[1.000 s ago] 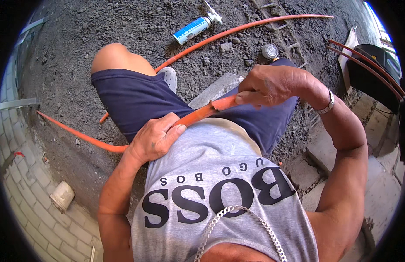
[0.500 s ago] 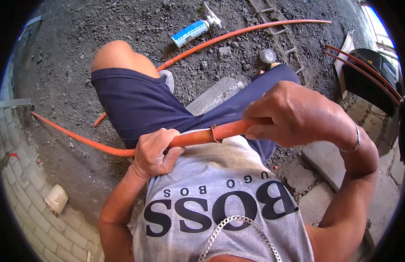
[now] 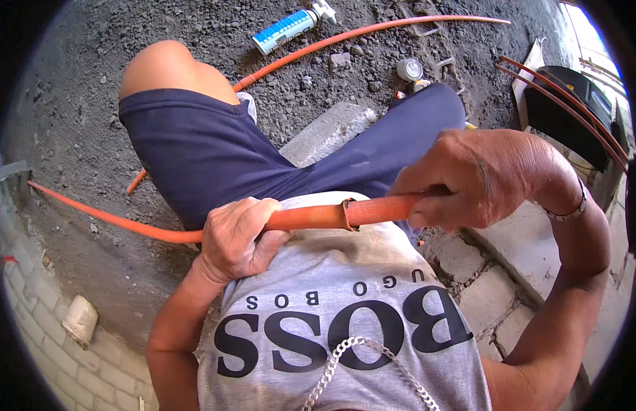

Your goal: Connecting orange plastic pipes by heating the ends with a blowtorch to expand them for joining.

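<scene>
Across my lap runs a long orange pipe (image 3: 119, 217), its thin far part stretching out to the left. My left hand (image 3: 237, 238) is closed around it near my belly. Between my hands, the pipe's wider section (image 3: 307, 218) ends in a dark-edged, flared rim (image 3: 350, 214). A second orange pipe piece (image 3: 383, 209) enters or meets that rim; how deep it sits inside is hidden. My right hand (image 3: 468, 181) grips this piece between thumb and curled fingers, and covers its right end.
Another orange pipe (image 3: 359, 32) curves over the gravel beyond my legs. Near it lie a blue-and-white spray can (image 3: 285, 33) and a small round can (image 3: 409, 69). A concrete block (image 3: 325, 133) rests between my legs. At right stands a black container (image 3: 571, 113); a whitish bucket (image 3: 80, 320) lies left.
The pipe's flared rim now sits farther from my left hand. My right hand still holds its piece, wrist raised a little differently. The surroundings have shifted slightly up and left in view.
</scene>
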A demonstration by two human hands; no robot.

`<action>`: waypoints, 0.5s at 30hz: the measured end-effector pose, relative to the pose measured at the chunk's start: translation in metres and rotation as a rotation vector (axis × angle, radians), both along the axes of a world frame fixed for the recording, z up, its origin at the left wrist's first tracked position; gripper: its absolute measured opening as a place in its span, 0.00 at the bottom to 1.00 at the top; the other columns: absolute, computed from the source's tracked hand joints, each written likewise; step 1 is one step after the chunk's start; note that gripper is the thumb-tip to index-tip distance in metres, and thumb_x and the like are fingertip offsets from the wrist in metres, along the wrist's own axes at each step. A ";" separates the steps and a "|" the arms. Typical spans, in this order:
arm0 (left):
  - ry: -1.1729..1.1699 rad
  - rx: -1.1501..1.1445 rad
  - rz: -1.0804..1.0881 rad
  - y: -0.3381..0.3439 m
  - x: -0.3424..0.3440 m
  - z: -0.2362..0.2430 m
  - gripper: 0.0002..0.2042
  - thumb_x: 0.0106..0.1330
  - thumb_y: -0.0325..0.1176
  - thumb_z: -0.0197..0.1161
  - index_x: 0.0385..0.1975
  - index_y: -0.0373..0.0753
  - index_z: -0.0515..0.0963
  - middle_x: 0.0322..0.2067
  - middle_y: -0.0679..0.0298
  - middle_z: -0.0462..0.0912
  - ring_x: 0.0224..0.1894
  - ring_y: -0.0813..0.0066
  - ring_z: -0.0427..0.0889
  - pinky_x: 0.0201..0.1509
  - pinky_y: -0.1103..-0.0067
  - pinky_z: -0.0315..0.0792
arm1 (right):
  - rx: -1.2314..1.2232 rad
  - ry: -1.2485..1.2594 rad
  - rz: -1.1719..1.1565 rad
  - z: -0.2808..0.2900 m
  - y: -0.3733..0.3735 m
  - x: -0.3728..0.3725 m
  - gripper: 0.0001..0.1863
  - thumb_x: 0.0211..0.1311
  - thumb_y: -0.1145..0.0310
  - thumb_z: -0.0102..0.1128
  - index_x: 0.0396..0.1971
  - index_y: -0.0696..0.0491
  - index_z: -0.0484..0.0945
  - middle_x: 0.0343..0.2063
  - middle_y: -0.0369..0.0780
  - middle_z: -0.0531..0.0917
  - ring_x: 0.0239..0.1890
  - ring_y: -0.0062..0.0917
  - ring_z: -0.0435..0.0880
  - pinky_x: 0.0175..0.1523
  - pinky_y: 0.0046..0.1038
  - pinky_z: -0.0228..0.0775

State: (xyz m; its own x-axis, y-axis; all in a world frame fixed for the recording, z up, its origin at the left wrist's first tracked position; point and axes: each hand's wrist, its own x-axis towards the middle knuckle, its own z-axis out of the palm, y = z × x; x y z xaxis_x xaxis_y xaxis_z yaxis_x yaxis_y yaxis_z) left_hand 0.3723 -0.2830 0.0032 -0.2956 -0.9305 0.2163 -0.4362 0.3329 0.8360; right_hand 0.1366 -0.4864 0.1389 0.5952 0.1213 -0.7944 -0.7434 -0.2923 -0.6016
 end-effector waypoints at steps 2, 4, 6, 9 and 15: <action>-0.016 0.037 -0.027 -0.001 0.001 -0.001 0.17 0.59 0.36 0.67 0.40 0.30 0.73 0.24 0.57 0.78 0.22 0.62 0.79 0.25 0.72 0.73 | -0.022 0.024 0.001 0.000 0.001 0.002 0.18 0.59 0.62 0.62 0.46 0.58 0.81 0.24 0.44 0.85 0.25 0.31 0.86 0.31 0.31 0.75; -0.013 0.040 -0.021 0.000 0.001 -0.001 0.17 0.59 0.36 0.66 0.40 0.31 0.72 0.24 0.57 0.78 0.22 0.62 0.79 0.25 0.72 0.73 | -0.084 -0.056 -0.069 0.001 0.004 0.000 0.10 0.59 0.66 0.60 0.34 0.57 0.82 0.20 0.45 0.82 0.25 0.37 0.83 0.31 0.35 0.71; -0.010 0.038 -0.024 -0.001 0.001 -0.002 0.16 0.59 0.36 0.66 0.40 0.31 0.72 0.23 0.57 0.77 0.21 0.62 0.79 0.25 0.72 0.73 | -0.139 -0.096 -0.042 -0.002 0.007 -0.004 0.14 0.55 0.67 0.64 0.40 0.57 0.82 0.22 0.45 0.83 0.25 0.37 0.84 0.30 0.34 0.72; -0.004 0.056 -0.033 -0.002 0.001 -0.003 0.16 0.60 0.36 0.65 0.39 0.31 0.72 0.23 0.57 0.77 0.21 0.62 0.79 0.24 0.72 0.73 | -0.238 -0.201 -0.045 -0.006 0.013 -0.011 0.19 0.50 0.69 0.69 0.44 0.57 0.82 0.23 0.45 0.84 0.24 0.37 0.84 0.30 0.33 0.74; -0.004 0.091 -0.051 -0.005 0.001 -0.002 0.15 0.61 0.35 0.65 0.39 0.31 0.72 0.22 0.57 0.77 0.20 0.61 0.79 0.23 0.72 0.72 | -0.527 -0.438 -0.047 -0.008 0.030 -0.021 0.13 0.53 0.67 0.66 0.36 0.57 0.80 0.18 0.44 0.80 0.24 0.37 0.84 0.30 0.35 0.74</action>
State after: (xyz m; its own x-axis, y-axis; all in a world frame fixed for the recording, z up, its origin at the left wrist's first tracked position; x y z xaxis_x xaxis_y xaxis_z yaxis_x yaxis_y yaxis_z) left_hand 0.3732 -0.2880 0.0010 -0.3438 -0.9300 0.1299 -0.4243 0.2772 0.8620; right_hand 0.1153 -0.4563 0.1306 0.8700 -0.2495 -0.4253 -0.4835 -0.6015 -0.6359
